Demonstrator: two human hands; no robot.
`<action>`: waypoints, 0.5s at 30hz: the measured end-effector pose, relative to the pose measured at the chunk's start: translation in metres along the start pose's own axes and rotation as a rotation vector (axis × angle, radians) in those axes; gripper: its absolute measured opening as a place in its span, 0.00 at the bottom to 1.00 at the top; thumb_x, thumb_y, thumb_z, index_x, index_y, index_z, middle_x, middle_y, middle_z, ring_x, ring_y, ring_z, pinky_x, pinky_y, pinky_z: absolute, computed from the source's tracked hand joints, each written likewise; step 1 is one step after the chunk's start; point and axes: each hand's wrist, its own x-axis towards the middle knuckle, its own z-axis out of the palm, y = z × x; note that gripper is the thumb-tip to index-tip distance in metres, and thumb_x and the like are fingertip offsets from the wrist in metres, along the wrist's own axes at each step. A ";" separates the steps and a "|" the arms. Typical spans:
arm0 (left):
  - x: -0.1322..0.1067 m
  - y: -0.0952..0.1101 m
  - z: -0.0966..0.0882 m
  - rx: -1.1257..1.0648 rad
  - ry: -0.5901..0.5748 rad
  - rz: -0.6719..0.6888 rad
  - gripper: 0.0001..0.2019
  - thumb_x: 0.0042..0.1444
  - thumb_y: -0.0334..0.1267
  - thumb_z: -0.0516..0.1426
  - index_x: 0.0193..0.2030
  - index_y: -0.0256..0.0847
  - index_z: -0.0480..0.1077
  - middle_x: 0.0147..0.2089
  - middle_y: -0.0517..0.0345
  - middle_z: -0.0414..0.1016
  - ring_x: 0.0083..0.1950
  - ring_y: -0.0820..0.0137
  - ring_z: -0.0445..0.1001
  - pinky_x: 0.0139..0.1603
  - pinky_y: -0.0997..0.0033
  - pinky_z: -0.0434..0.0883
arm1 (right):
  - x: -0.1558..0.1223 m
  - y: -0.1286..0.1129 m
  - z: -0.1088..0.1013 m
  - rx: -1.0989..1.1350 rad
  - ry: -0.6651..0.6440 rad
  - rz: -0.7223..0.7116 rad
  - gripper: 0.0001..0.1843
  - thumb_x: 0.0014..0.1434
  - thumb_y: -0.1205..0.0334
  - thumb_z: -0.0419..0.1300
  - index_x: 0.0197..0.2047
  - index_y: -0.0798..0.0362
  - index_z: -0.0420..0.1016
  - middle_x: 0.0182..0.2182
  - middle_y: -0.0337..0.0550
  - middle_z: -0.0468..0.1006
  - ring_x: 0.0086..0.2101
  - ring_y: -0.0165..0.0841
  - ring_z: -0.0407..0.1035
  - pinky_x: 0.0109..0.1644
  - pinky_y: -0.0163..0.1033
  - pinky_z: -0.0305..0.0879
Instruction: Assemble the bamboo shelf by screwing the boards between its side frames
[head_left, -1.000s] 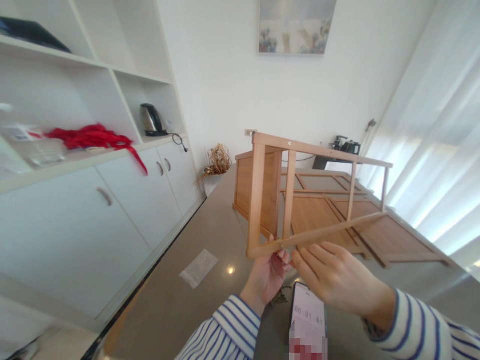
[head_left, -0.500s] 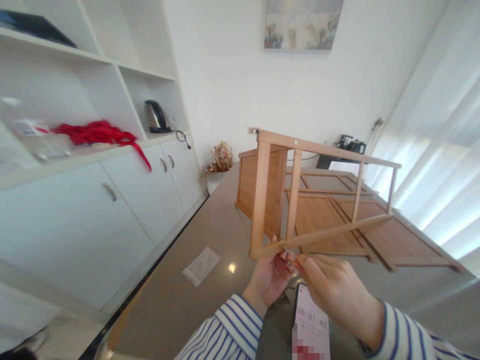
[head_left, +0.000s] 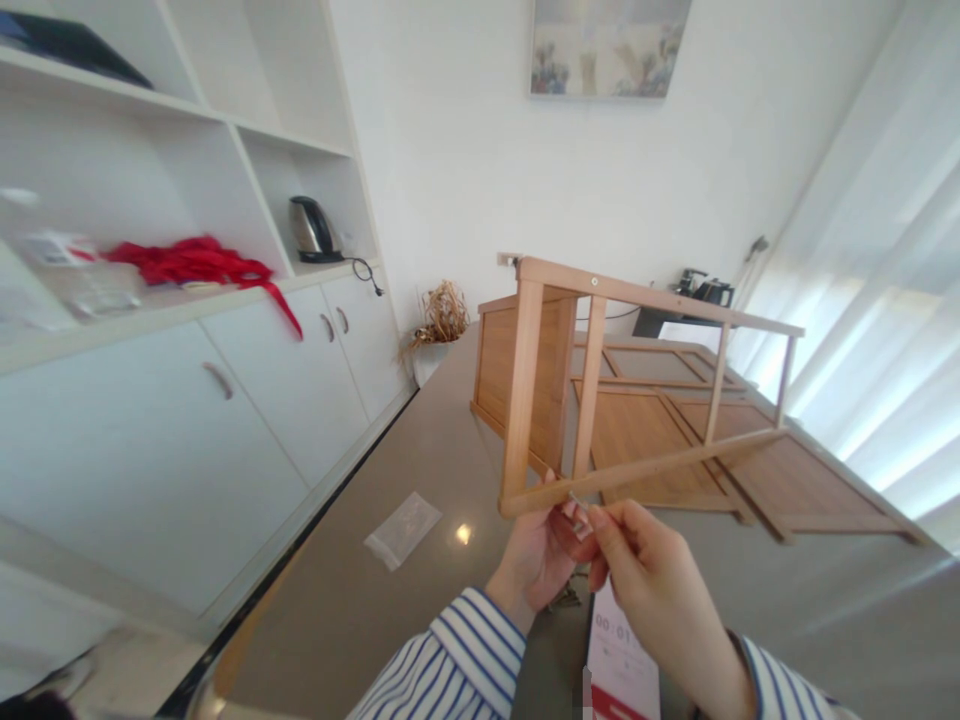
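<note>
Tan frame (head_left: 520, 390), blue-striped white sleeves (head_left: 457, 655), grey-brown table (head_left: 330, 610), red cloth (head_left: 187, 263)

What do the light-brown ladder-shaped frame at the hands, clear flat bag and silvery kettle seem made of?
Light-brown ladder-shaped frame: probably satin-finished wood, from its warm tone and soft sheen.
Clear flat bag: likely thin, glossy plastic; it looks see-through.
Silvery kettle: apparently polished metal body, given bright highlights.
</note>
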 end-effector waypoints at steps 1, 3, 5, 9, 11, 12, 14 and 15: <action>0.000 0.000 0.000 0.011 -0.010 -0.009 0.21 0.56 0.50 0.57 0.22 0.36 0.62 0.22 0.61 0.66 0.20 0.78 0.64 0.22 0.77 0.63 | 0.000 0.000 0.002 0.059 0.002 0.027 0.22 0.62 0.44 0.51 0.28 0.52 0.69 0.16 0.39 0.72 0.16 0.27 0.63 0.19 0.32 0.56; -0.002 0.000 0.001 0.043 -0.044 -0.036 0.21 0.57 0.52 0.56 0.23 0.37 0.62 0.20 0.62 0.65 0.18 0.77 0.64 0.19 0.77 0.63 | 0.000 0.000 0.005 0.169 -0.002 0.069 0.22 0.61 0.42 0.51 0.28 0.52 0.67 0.16 0.39 0.72 0.14 0.26 0.61 0.17 0.32 0.54; -0.003 0.000 0.001 0.071 -0.088 -0.056 0.22 0.57 0.55 0.54 0.24 0.37 0.63 0.19 0.64 0.62 0.17 0.75 0.63 0.17 0.76 0.62 | 0.000 0.001 0.007 0.242 -0.020 0.093 0.23 0.60 0.41 0.52 0.29 0.53 0.67 0.18 0.41 0.74 0.15 0.26 0.62 0.17 0.31 0.55; -0.003 -0.002 -0.001 0.087 -0.135 -0.053 0.22 0.57 0.56 0.54 0.25 0.38 0.63 0.17 0.65 0.61 0.15 0.74 0.62 0.16 0.75 0.62 | 0.003 0.005 0.004 0.245 -0.039 0.098 0.23 0.59 0.40 0.52 0.31 0.53 0.67 0.25 0.45 0.78 0.19 0.28 0.67 0.18 0.31 0.58; -0.001 -0.002 -0.002 0.077 -0.106 -0.020 0.20 0.57 0.53 0.55 0.24 0.38 0.63 0.18 0.63 0.63 0.17 0.75 0.63 0.17 0.75 0.63 | 0.005 0.005 -0.001 0.176 -0.055 0.063 0.22 0.60 0.42 0.52 0.32 0.54 0.68 0.27 0.46 0.78 0.23 0.30 0.70 0.21 0.32 0.61; 0.000 -0.003 -0.002 0.066 -0.079 0.006 0.20 0.56 0.51 0.57 0.23 0.37 0.63 0.20 0.62 0.65 0.18 0.76 0.64 0.19 0.76 0.63 | 0.005 0.005 -0.005 0.113 -0.066 0.029 0.21 0.61 0.43 0.51 0.32 0.53 0.69 0.27 0.45 0.78 0.24 0.30 0.71 0.23 0.32 0.62; 0.003 -0.003 -0.002 0.031 -0.009 0.073 0.17 0.55 0.46 0.59 0.23 0.36 0.64 0.21 0.62 0.66 0.22 0.77 0.66 0.23 0.77 0.64 | 0.007 0.005 -0.013 -0.086 -0.075 -0.071 0.20 0.63 0.46 0.49 0.33 0.52 0.71 0.27 0.44 0.78 0.26 0.31 0.72 0.27 0.33 0.63; 0.004 -0.003 -0.002 0.012 0.023 0.100 0.16 0.55 0.43 0.60 0.23 0.35 0.65 0.22 0.62 0.66 0.23 0.77 0.67 0.24 0.77 0.65 | 0.007 0.005 -0.017 -0.212 -0.065 -0.142 0.19 0.64 0.48 0.49 0.34 0.52 0.72 0.27 0.43 0.78 0.27 0.32 0.72 0.28 0.34 0.63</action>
